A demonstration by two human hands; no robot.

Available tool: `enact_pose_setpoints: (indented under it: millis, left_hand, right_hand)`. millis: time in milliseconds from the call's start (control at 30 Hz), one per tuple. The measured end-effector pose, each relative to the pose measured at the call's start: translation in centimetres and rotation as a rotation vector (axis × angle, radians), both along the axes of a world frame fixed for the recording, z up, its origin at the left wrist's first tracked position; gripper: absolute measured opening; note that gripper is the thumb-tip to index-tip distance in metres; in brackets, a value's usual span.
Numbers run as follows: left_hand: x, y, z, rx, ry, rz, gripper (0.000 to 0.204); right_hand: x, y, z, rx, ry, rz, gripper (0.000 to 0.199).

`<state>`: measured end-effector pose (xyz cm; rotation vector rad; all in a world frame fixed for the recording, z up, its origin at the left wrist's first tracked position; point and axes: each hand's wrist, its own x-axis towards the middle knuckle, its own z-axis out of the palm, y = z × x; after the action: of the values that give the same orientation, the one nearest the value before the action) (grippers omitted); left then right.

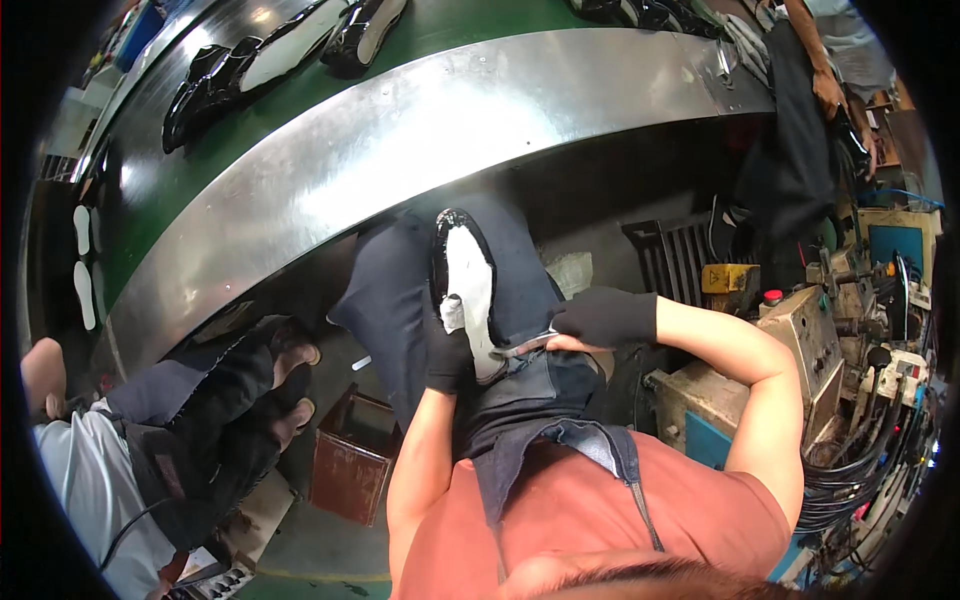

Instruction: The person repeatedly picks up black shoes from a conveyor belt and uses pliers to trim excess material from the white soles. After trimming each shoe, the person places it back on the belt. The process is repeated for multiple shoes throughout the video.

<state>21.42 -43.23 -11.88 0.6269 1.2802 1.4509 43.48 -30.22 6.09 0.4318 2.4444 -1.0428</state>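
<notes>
A black glossy shoe (490, 275) with a white sole side faces up above my lap, its toe pointing away from me. My left hand (447, 355), in a black glove, is closed around the shoe's left side, the bare thumb tip pressing on the white surface. From the right comes my right hand (604, 318), also black-gloved with bare fingertips, closed on a thin metal blade-like tool (524, 345). The tool's tip reaches the heel end of the shoe. Exactly what kind of tool it is I cannot make out.
Ahead curves a bench's metal edge (420, 150) beside a green belt (270, 105) carrying several black shoes (365, 35). Machinery with cables (815, 330) crowds the right. A brown box (352, 470) stands lower left. One person (110, 470) sits left; another's hand (828, 92) shows upper right.
</notes>
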Motion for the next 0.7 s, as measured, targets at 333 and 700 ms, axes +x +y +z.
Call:
enact_pose_setpoints:
  millis: [333, 700]
  left_hand:
    - [-3.5, 2.7, 8.7, -0.147, 0.185, -0.666, 0.056]
    - [-2.0, 1.2, 2.2, -0.034, 0.369, -0.186, 0.04]
  right_hand:
    - [-4.8, 2.5, -0.9, 0.167, 0.165, -0.116, 0.048]
    - [-4.1, -1.0, 3.7, -0.127, 0.267, -0.412, 0.038]
